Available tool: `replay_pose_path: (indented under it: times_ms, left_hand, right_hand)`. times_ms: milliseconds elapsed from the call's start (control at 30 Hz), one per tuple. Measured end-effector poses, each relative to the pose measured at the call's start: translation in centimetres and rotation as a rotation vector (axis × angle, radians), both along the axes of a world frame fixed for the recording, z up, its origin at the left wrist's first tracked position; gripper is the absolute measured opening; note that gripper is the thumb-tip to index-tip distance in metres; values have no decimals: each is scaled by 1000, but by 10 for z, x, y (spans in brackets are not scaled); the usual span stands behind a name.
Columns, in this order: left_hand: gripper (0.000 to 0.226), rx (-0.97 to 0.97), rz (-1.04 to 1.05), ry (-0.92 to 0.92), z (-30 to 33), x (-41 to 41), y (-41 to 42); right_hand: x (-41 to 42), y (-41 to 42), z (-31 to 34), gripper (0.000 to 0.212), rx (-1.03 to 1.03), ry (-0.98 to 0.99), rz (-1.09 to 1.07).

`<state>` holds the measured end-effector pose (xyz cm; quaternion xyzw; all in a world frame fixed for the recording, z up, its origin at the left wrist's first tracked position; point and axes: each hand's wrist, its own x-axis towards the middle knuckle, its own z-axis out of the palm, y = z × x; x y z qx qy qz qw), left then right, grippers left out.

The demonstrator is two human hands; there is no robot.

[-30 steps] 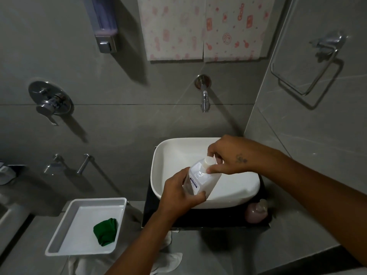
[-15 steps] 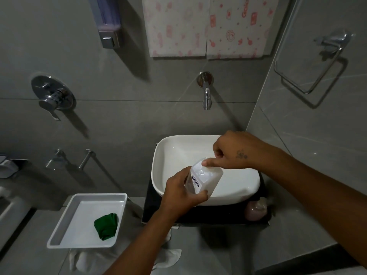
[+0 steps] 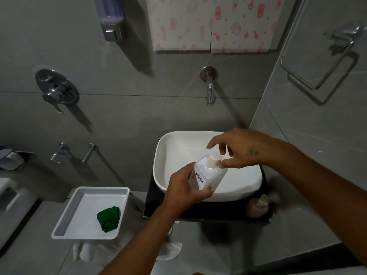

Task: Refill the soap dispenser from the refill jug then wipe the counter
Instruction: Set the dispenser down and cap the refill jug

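Observation:
My left hand grips a white refill jug by its body and holds it tilted above the white basin. My right hand sits at the jug's neck, thumb and fingers around the white cap. A small pink soap dispenser stands on the dark counter at the basin's front right corner. A green cloth lies crumpled in a white tray to the left.
A wall tap juts out above the basin. A wall-mounted soap dispenser hangs at the upper left, a mixer valve below it. A towel ring is on the right wall. A white rag hangs under the counter edge.
My right hand has shifted on the jug's top: the cap was covered half a second ago and now shows between my fingers. The view has tilted slightly.

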<state>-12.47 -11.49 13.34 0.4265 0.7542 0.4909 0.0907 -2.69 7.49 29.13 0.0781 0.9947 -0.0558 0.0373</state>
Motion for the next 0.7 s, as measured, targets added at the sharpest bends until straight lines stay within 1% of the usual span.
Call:
replay_pose_path:
  times_ms: [33,67,133,167,200,267,300,333,367,400,433,467,533,600,633,700]
  left_hand:
    - [66,-5,-4,1,0,0,1]
    - [64,-13,-8,6,-1,0,1]
    - [64,-18,-8,10,-2,1,1]
    - [65,-14,-5,7,-2,1,1]
    - [66,-10,-2,1,-3,1,1]
    - [69,-13,3,-10,-2,2,1]
    - [70,-16,2,-13,-2,2,1]
    - [69,-16,0,-12,-2,2,2]
    - [68,-17,-2,-7,-2,1,2]
    - [68,-15,0,-2,-1,1,2]
    - [69,-11,4,-1,-1,1,2]
    - [69,-4,8,-2,0,1,2]
    - [70,1,13,-1,1,0,2]
    - [69,-5,11,0,2,0,2]
    - [69,-5,8,2,1,0,3]
    - [68,-1,12,7,-1,-1,3]
  right_hand:
    - [-1,0,-2,45,19,2,5]
    - [-2,-1,-4,45,54,21,-16]
    - [-4,-1,-4,62,103,83,-79]
    - [-3,1,-5,66,86,103,-94]
    - [-2,3,-5,64,48,100,-90]
    - [0,6,-3,51,-56,37,-36]
    - [0,6,-4,47,-80,9,-10]
    - [0,6,-7,44,-63,2,-1]
    - [-1,6,-8,47,-22,16,-13]
    - [-1,7,-9,55,25,46,-29]
    - [-1,8,-11,62,49,82,-40]
    - [0,9,-12,64,43,109,-35]
    - [2,11,-11,57,-18,119,20]
    - [1,10,-11,50,-53,80,65]
    - [0,9,-12,48,-24,74,60]
    - [-1,9,-11,58,84,104,31]
